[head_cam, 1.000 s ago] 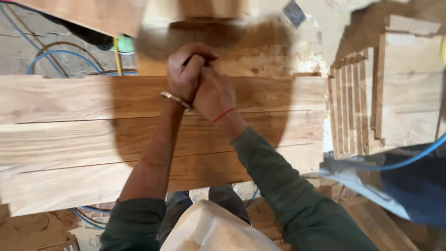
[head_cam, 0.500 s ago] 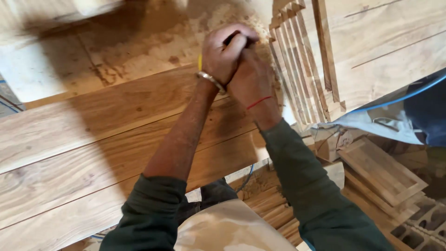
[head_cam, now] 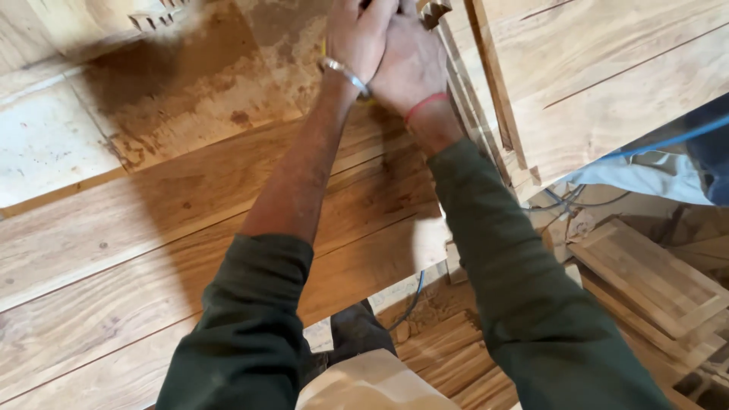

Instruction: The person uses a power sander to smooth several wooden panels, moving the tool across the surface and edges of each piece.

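Your left hand (head_cam: 363, 34) and right hand (head_cam: 411, 64) are pressed together in one tight grip at the top edge of view; what they clench is hidden, though a thin yellow stick (head_cam: 323, 52) peeks out just beside them. They rest over the wide brown wooden planks (head_cam: 152, 228) on the counter, next to a row of thin wooden slats (head_cam: 486, 129). The planks show no marks, so I think the work is hardly started.
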